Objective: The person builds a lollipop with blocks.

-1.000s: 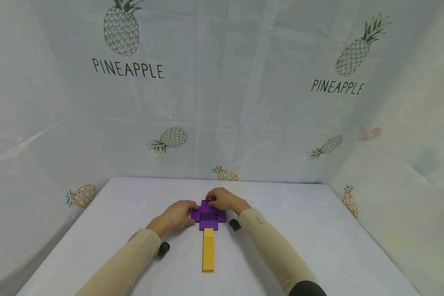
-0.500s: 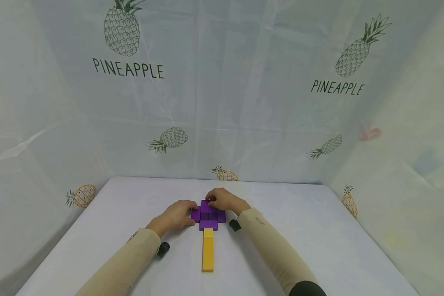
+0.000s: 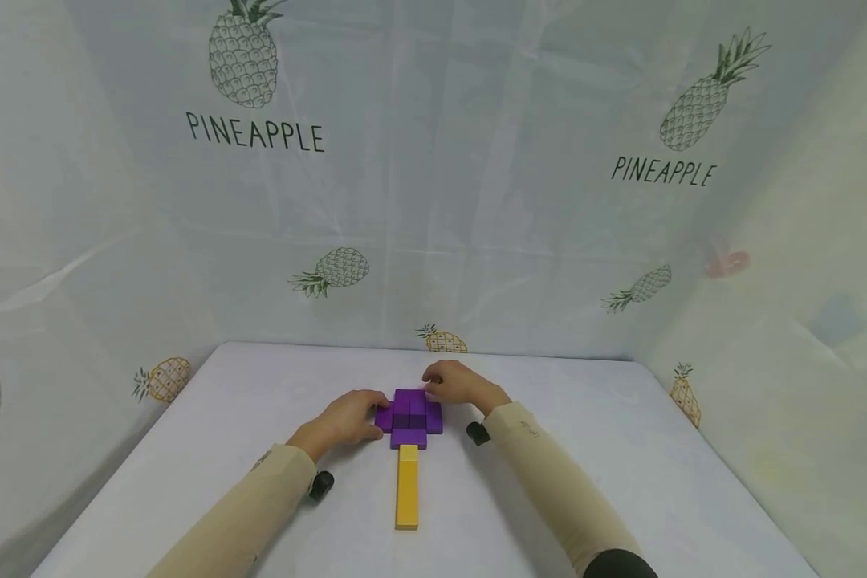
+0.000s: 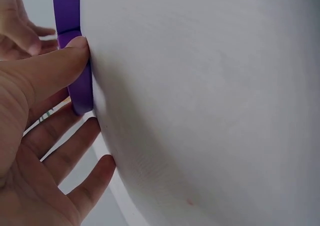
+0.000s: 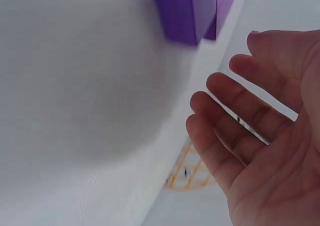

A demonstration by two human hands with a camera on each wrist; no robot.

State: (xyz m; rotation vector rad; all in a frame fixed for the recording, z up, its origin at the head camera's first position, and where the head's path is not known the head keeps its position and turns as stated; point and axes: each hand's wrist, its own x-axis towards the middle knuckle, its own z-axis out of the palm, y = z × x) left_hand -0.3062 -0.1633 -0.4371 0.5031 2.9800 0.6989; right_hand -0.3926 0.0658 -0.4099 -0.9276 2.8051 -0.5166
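On the white table, purple blocks (image 3: 409, 398) are grouped together, two in the middle standing taller than the flat ones around them. My left hand (image 3: 343, 419) grips the flat purple block (image 3: 384, 421) on the group's left side. Its thumb and fingers span that block (image 4: 82, 92) in the left wrist view, the other fingertips touching the table. Just right of the group's far end hovers my right hand (image 3: 462, 384). In the right wrist view its fingers (image 5: 225, 93) are loosely bent, holding nothing, apart from the purple blocks (image 5: 180, 16).
A line of yellow blocks (image 3: 407, 494) runs from the purple group toward me. The white table (image 3: 260, 385) is bordered at the back and sides by a pale curtain (image 3: 433, 201) printed with pineapples.
My right hand has let go of the tall purple blocks and moved right, away from them. The left hand stays at the left block.
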